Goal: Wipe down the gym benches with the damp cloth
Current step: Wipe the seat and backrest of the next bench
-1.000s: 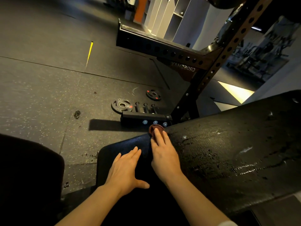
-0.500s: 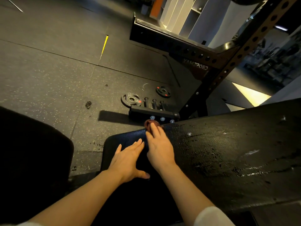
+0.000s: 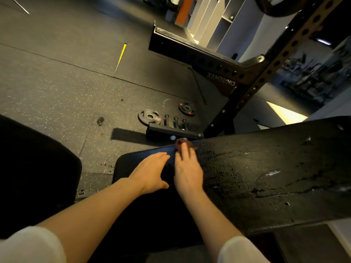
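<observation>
Left hand [image 3: 150, 172] laid flat, fingers spread, on bench pad [image 3: 266, 168]. Right hand [image 3: 187, 168] flat, blurred; fingertips pressed on reddish-brown object [image 3: 180, 143], identity unclear. Wet streaks seen on pad.

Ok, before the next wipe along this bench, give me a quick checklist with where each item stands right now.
1. Cloth in hand: cannot tell. No cloth shows under the left hand or the right hand.
2. Both hands on the bench pad: ok, flat, fingers spread.
3. Right fingertips at the far edge, by a reddish knob: ok, mind it.
4. Pad dampness: ok to the right, wet streaks and droplets show; the part under the hands looks dry.
5. Floor beyond: not ok, weight plates and a rack foot lie close.
</observation>
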Tool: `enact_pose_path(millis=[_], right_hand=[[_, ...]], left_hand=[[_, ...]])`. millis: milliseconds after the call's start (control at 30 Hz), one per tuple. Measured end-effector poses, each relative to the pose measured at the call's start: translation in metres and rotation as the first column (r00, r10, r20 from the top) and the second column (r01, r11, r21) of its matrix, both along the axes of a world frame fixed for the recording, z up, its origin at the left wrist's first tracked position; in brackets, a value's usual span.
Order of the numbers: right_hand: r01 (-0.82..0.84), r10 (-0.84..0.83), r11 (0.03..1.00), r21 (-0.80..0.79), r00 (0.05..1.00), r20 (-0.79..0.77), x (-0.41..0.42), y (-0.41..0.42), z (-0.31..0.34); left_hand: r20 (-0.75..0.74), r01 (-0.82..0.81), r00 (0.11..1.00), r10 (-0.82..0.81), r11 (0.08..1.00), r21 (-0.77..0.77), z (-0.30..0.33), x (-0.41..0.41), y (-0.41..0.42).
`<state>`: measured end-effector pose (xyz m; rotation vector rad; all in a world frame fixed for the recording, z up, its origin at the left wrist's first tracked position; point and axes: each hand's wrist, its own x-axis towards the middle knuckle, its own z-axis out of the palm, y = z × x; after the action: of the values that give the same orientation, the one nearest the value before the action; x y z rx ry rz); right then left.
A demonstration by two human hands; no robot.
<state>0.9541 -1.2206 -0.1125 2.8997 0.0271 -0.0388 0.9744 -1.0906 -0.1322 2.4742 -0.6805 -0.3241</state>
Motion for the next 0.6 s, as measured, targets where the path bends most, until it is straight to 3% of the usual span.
enact_pose_path(millis=[67,133,300,400,500,600], right_hand=[[-0.134,0.131,0.991,-0.019,0.985,-0.113,-0.003,0.007,-0.006],[-0.147,0.15,0.988,0.038,0.982,-0.113,-0.002,-0.005,0.001],[0.19,-0.206,0.973,0.132,0.971,0.117,-0.003,-0.064,0.04],[0.325,-0.344,0.936,0.137,0.926,0.154,-0.008,-0.079,0.049],[0.243,-0.249,0.969,0.055,0.95,0.191,-0.015,-0.057,0.028],[0.063,-0.064,0.998,0.009,0.993,0.103,-0.022,-0.022,0.002]], left_hand=[[-0.037,0.022,0.999,-0.022,1.0,0.01,0.003,-0.003,0.002],[-0.112,0.087,0.99,-0.082,0.995,0.042,0.004,-0.005,0.006],[-0.141,0.172,0.977,-0.16,0.982,0.075,0.001,-0.007,0.001],[-0.164,0.176,0.972,-0.166,0.983,0.045,0.002,-0.009,-0.007],[-0.129,0.147,0.982,-0.14,0.988,0.047,0.001,-0.011,-0.01],[-0.109,0.128,0.987,-0.117,0.987,0.101,0.002,-0.011,-0.013]])
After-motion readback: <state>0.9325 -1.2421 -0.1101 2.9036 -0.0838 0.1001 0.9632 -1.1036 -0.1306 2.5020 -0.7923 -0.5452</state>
